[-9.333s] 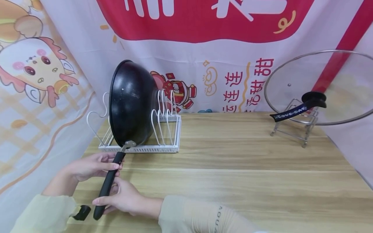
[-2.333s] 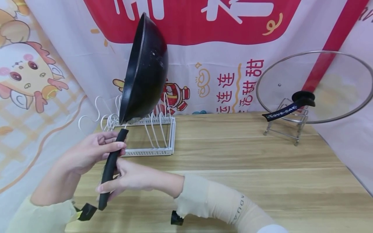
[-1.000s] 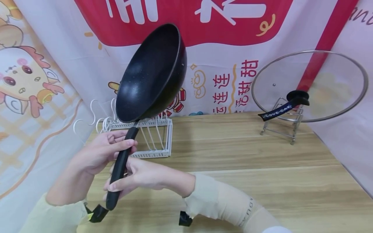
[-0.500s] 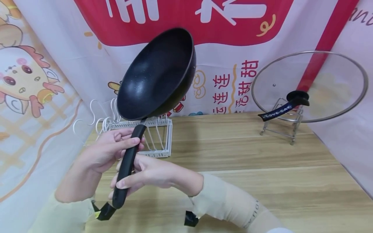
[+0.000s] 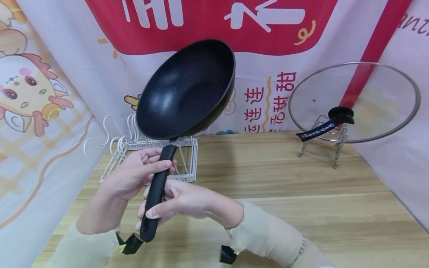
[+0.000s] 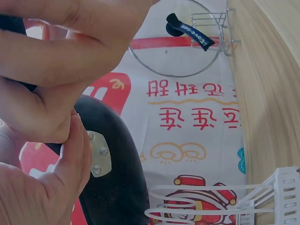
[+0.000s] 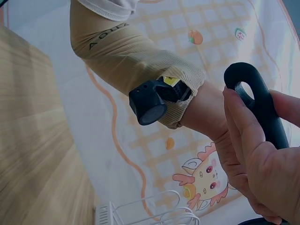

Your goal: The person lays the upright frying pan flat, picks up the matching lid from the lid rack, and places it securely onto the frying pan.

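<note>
A black wok (image 5: 187, 89) is held up in the air, tilted so that its hollow inside faces the head camera. Nearest the pan body, my left hand (image 5: 137, 171) grips the upper part of its black handle (image 5: 156, 193). My right hand (image 5: 187, 201) holds the same handle lower down, its thumb lying along the top. In the right wrist view the handle's looped end (image 7: 248, 89) pokes out between thumb and fingers. The left wrist view shows the riveted metal bracket (image 6: 99, 154) on the wok's outside.
Behind the handle a white wire rack (image 5: 192, 160) stands on the wooden table (image 5: 285, 208). At the right, a glass lid (image 5: 375, 100) with a black knob leans in a small metal stand (image 5: 335, 149). Printed cloth (image 5: 264, 63) hangs along the back and left.
The wok, which sat in the white rack earlier, has been lifted out by both hands. Over the last second it moves right and slightly down, its inside turning further toward the head camera.
</note>
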